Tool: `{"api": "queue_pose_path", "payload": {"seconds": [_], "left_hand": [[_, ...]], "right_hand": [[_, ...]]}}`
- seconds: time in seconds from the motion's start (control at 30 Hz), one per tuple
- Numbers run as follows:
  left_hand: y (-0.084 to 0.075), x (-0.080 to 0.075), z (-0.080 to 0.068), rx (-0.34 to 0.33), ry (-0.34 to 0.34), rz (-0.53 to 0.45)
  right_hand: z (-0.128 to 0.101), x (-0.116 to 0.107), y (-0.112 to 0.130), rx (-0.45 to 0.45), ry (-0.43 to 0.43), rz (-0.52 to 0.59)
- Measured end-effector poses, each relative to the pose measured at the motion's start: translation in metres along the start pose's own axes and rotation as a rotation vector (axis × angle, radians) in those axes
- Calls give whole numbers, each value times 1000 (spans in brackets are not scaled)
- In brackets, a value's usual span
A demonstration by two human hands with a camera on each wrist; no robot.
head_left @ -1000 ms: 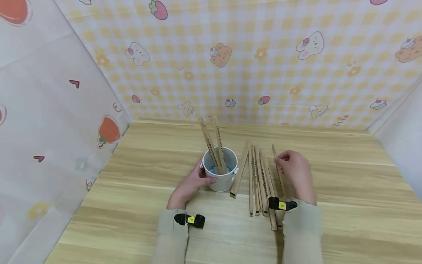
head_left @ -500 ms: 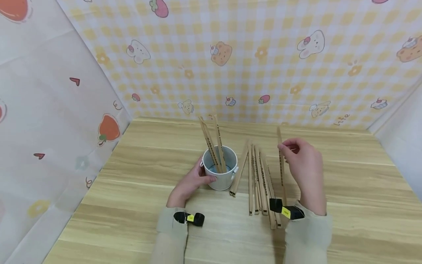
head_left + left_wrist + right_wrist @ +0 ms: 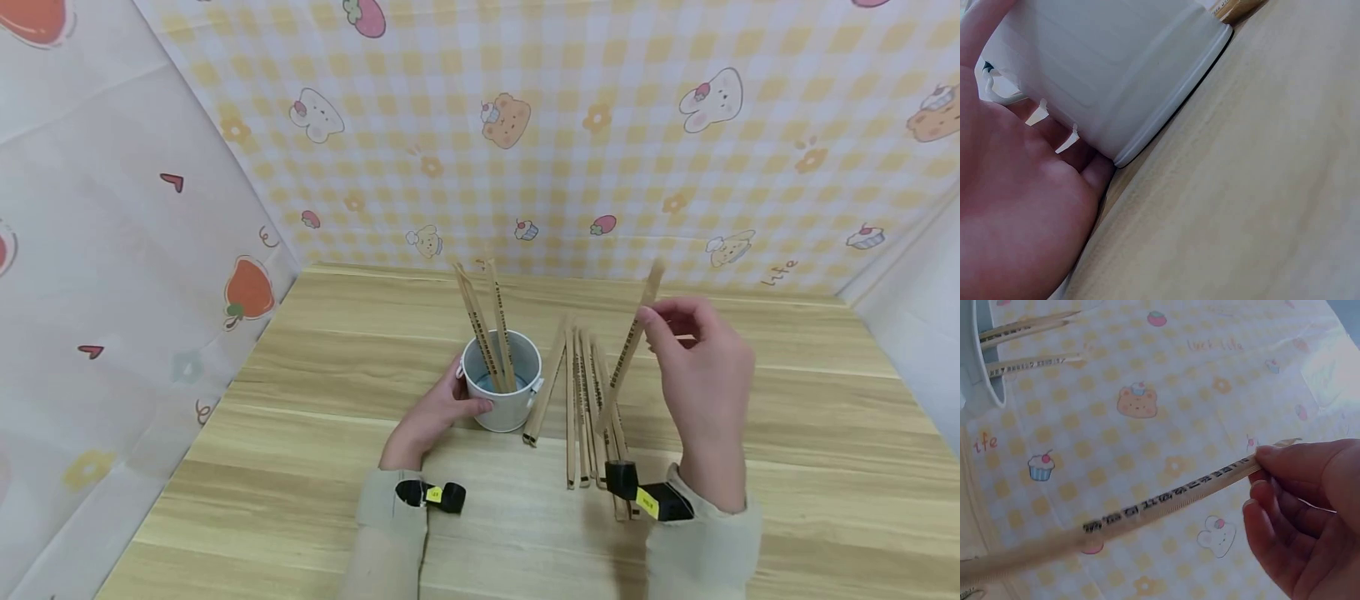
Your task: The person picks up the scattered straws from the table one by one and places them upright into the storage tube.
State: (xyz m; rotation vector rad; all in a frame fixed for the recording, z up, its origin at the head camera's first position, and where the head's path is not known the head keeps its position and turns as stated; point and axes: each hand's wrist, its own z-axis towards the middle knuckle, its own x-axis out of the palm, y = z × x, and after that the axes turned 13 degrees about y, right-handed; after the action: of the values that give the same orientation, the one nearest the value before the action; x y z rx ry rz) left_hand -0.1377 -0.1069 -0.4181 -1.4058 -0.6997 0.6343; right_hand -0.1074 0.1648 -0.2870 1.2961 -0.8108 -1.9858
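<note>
My left hand (image 3: 442, 410) grips the side of a small white metal bucket (image 3: 506, 412), thumb on its front. In the left wrist view the fingers curl round the bucket wall (image 3: 1104, 69) near its base. Several slim brown paper-wrapped sticks (image 3: 480, 333) lean inside it, their tops above the rim. My right hand (image 3: 705, 367) pinches one such stick (image 3: 628, 350) near its upper end, between thumb and fingertips. Dark print runs along this stick (image 3: 1166, 503) in the right wrist view. It slants, with its lower end overlapping the pile in the head view.
Several more wrapped sticks (image 3: 585, 408) lie in a loose pile on the wooden table (image 3: 337, 358), right of the bucket. A yellow checked cloth (image 3: 450, 125) with cartoon prints hangs behind the table, and a white printed cloth (image 3: 135, 292) hangs at the left.
My right hand has lifted the stick from the right side of the pile and tilted its lower end leftward. My left hand has stayed on the bucket.
</note>
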Motion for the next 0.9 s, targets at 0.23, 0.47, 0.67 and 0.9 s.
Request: {"api": "queue_pose_path", "payload": {"seconds": [0.23,0.47,0.67,0.9], "left_hand": [[-3,0,0,-12,-4,10],[-3,-1,1,-18,-5,14],[-2,-1,0,-34,-13,16],[-2,0,-1,-45,-12,14]], "right_hand": [[-5,-3,16,-140,-138,206],[-7,-7,25,-220,-266,333],[-11,-8,38,-253,-357,455],[-10,-2,39,-283,-335,434]]}}
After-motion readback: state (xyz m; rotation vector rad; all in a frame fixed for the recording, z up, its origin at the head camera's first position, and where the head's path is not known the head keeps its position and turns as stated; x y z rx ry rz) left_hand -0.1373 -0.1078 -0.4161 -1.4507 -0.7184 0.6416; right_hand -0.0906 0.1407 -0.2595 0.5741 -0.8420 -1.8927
